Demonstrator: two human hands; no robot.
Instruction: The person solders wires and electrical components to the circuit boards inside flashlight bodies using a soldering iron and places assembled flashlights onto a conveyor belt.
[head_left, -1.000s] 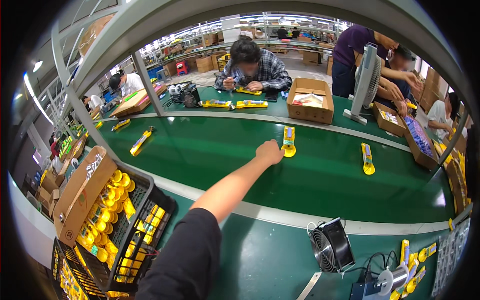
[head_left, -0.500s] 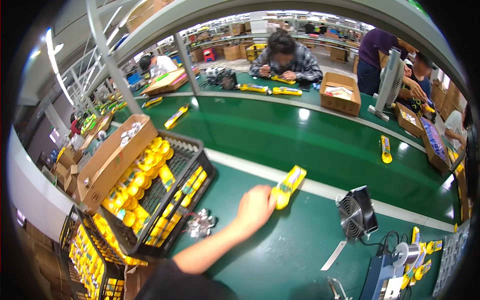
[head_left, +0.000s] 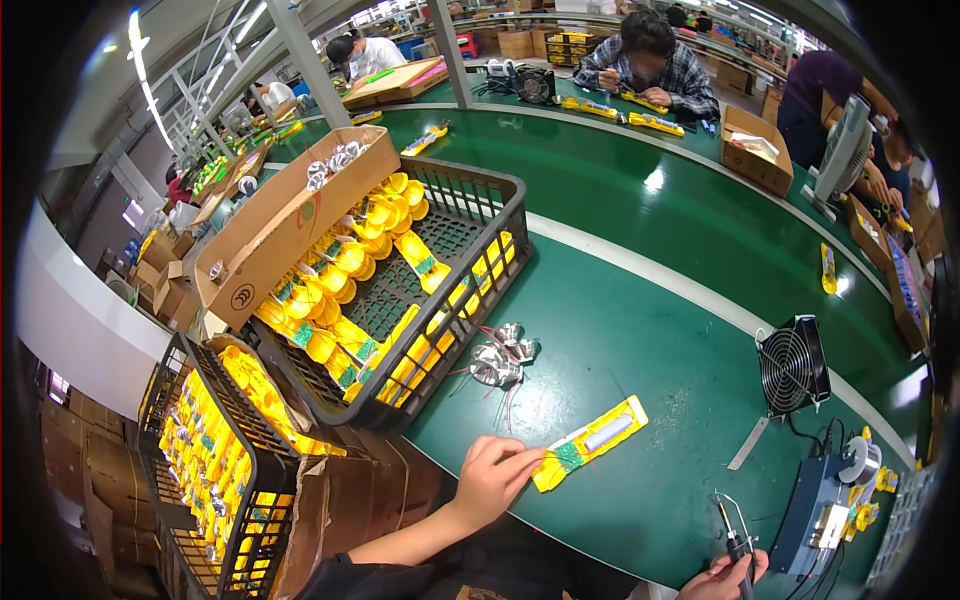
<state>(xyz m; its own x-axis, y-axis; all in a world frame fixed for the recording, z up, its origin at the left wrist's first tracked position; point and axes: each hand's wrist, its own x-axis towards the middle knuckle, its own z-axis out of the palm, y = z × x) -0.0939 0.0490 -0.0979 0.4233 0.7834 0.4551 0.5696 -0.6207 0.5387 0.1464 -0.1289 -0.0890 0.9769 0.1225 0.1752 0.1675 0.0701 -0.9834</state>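
My left hand (head_left: 495,480) is closed in a pinch at the near end of a yellow plastic casing (head_left: 628,432) on the green bench. A green circuit board (head_left: 569,457) and a pale lavender battery (head_left: 609,431) sit in the casing. Whether the fingertips also grip a thin wire there is too small to tell. At the lower edge, my right hand (head_left: 728,577) is wrapped round a soldering iron (head_left: 735,540) with a dark handle and a curved metal tube by its tip. Beyond my left hand lie several silver reflector cups (head_left: 498,362) with thin wires.
A black crate (head_left: 455,330) of yellow casings stands left, a cardboard box (head_left: 300,225) across it. Another full crate (head_left: 215,470) sits lower left. A small fan (head_left: 792,368), a blue soldering unit (head_left: 800,515) and a solder spool (head_left: 860,462) stand right. Beyond runs a green conveyor (head_left: 600,205); a person works opposite.
My left hand has drawn a yellow casing from beside the conveyor edge nearer to me; its open inside now shows. My right hand has come into view with the soldering iron. The view has shifted.
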